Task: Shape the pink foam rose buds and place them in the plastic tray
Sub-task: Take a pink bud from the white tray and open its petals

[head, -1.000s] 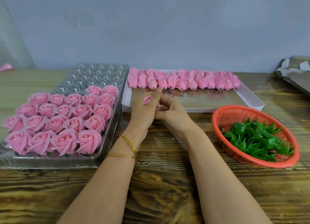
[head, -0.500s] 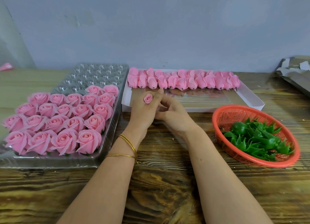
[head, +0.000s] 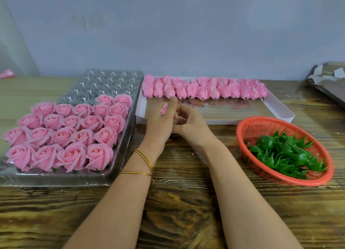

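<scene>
You sit at a dark-grained wooden table [head: 177, 211] against a plain blue-grey wall [head: 168, 34]. On your left, the plastic tray [head: 115, 80] holds opened roses [head: 71, 133] in its near rows. Your left hand [head: 158, 121] grips one small rose bud [head: 164, 108], its tight pink swirl peeping between the fingers. Your right hand [head: 190, 123] curls against the left; I cannot tell whether it holds anything. Behind them, closed buds [head: 205, 89] line a white box [head: 242, 120]. A red basket [head: 261, 126] sits at your right.

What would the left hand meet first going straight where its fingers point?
Likely the row of folded pink foam buds in the white cardboard box: the left hand, gripping a small pink bud, points at them; depth unclear.
</scene>
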{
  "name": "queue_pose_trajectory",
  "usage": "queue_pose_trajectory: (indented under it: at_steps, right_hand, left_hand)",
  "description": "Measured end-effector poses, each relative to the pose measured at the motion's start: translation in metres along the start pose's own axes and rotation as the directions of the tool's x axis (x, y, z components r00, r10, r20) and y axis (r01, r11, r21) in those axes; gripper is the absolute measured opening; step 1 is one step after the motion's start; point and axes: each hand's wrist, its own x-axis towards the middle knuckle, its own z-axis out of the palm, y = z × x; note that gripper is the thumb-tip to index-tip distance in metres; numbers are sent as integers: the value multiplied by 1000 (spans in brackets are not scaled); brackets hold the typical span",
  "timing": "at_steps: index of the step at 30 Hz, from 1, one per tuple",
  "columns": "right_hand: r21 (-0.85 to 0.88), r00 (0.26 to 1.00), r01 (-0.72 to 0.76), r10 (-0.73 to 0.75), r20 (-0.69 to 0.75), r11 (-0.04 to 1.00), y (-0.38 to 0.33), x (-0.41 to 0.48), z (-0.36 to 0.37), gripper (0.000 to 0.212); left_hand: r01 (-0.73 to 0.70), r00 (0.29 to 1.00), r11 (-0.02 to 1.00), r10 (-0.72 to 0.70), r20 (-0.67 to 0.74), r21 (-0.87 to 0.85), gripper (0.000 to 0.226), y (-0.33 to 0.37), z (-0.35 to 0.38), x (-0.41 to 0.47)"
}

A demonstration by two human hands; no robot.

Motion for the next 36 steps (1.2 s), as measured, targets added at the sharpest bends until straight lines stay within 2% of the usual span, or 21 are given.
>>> queue_pose_trajectory:
  at_steps: [6, 11, 15, 21, 27, 31, 36]
  right_hand:
    - [4, 999, -33, 33, -2, 999, -1, 0, 0, 31]
    - [49, 998, -59, 57, 36, 997, -4, -2, 0, 40]
    - [52, 997, -54, 51, 52, 997, -4, -3, -1, 39]
    - [61, 996, -62, 58, 72, 996, -3, -3, -2, 30]
    - [51, 999, -31, 30, 19, 998, 0, 0, 0, 38]
    - [-34, 1000, -9, 9, -13, 999, 3, 2, 1, 39]
    - [-34, 1000, 9, -9, -6, 999, 2, 1, -2, 42]
  left_hand:
    - [-50, 998, 998, 49, 26, 28, 42, 4, 0, -2]
    - [-76, 995, 997, 74, 61, 28, 40, 7, -1, -4]
    - [-89, 994, 995, 85, 65, 47, 42, 7, -2, -4]
    - [-75, 997, 997, 75, -2, -11, 37, 4, -1, -2]
    - [14, 1000, 999, -14, -11, -32, 48, 0, -1, 0]
    - [-28, 999, 999, 28, -22, -38, 36, 0, 1, -1]
    - [-32, 999, 999, 33, 20, -44, 21, 1, 0, -1]
